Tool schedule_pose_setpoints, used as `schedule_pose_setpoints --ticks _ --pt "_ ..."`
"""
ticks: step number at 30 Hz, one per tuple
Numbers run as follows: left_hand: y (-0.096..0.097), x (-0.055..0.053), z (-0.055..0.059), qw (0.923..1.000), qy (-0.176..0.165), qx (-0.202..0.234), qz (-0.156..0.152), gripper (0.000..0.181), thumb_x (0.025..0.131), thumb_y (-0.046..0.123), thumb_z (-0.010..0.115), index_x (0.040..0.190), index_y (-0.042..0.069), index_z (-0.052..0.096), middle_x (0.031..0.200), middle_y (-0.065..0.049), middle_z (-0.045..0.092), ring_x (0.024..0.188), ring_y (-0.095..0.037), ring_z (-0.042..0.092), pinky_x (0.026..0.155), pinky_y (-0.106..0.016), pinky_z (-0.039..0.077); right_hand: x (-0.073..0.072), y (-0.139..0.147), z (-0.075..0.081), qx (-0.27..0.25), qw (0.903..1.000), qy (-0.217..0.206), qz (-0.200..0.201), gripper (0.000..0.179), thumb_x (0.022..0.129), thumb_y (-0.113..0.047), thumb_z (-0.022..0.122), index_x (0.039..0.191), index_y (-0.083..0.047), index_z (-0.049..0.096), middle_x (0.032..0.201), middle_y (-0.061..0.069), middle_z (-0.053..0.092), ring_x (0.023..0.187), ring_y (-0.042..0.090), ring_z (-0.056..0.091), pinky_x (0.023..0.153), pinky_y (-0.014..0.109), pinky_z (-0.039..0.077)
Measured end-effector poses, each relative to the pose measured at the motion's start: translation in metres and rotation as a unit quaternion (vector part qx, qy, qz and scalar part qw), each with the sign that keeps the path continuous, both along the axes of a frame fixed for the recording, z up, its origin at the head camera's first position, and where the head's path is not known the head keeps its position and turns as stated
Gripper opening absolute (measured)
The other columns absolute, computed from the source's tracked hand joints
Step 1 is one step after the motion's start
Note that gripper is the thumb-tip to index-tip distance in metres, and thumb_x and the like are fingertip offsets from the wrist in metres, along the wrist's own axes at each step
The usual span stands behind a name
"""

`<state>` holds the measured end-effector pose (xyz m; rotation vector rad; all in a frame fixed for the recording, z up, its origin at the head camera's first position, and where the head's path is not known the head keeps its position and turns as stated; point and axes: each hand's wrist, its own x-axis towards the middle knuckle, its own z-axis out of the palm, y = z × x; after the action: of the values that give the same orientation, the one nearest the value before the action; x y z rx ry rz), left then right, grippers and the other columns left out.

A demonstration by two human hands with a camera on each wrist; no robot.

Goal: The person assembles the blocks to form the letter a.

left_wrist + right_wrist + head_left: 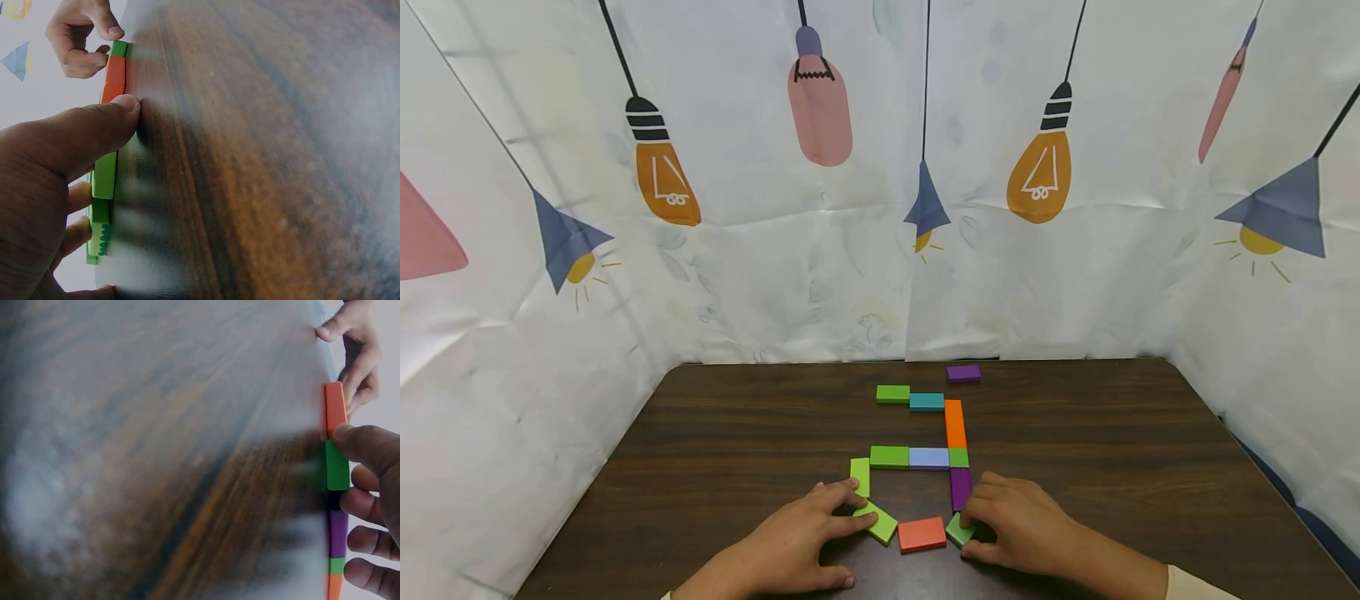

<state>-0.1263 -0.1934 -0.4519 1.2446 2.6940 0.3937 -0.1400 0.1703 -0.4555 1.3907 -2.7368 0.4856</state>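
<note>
Flat coloured blocks form a loop on the table. My left hand [797, 537] touches a tilted lime block [883, 527] with its fingertips, fingers spread and thumb apart on the table. A second lime block [861, 473] stands just beyond it. Between the hands lies a red-orange block [922, 535]. My right hand [1030, 525] pinches a slanted green block [337, 465] between thumb and fingers, beside the red-orange block's right end. Above it a purple block [960, 487] runs away from me, partly hidden by the right fingers.
A green block [890, 457], a lavender block [929, 458] and a small green block [958, 457] close the loop's far side. An orange block [955, 425] leads to teal [927, 402] and green [892, 394] blocks. One loose purple block [963, 374] lies near the table's [737, 433] back edge.
</note>
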Motion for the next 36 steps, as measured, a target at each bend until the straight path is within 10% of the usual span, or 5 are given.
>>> schedule_pose_setpoints --ticks 16,30,36 --pt "-0.002 0.001 -0.003 1.0 0.001 0.007 -0.001 0.069 0.091 0.056 0.072 0.152 0.032 0.051 0.155 -0.001 0.046 0.146 -0.028 0.038 0.108 -0.059 0.04 -0.042 0.013 0.023 -0.045 0.9892 0.121 -0.068 0.026 0.086 -0.044 0.082 0.098 -0.021 0.074 0.095 -0.012 0.067 0.09 0.009 0.059 0.064 0.023 0.053" --pt "-0.002 -0.001 -0.005 0.9999 0.013 0.006 -0.008 0.069 0.091 0.058 0.071 0.152 0.032 0.051 0.155 -0.003 0.045 0.144 -0.027 0.04 0.106 -0.059 0.043 -0.109 0.022 0.028 -0.017 0.9823 0.112 -0.149 0.042 0.092 -0.036 0.078 0.125 -0.012 0.071 0.121 0.004 0.067 0.115 0.027 0.061 0.069 0.039 0.058" --pt "-0.003 0.0 -0.005 0.9996 0.022 0.011 -0.013 0.068 0.091 0.057 0.072 0.151 0.031 0.053 0.153 -0.004 0.046 0.144 -0.026 0.041 0.106 -0.059 0.043 -0.132 0.025 0.022 0.006 0.9837 0.085 -0.158 0.05 0.095 -0.035 0.074 0.136 -0.009 0.064 0.134 0.012 0.063 0.126 0.036 0.056 0.097 0.053 0.052"
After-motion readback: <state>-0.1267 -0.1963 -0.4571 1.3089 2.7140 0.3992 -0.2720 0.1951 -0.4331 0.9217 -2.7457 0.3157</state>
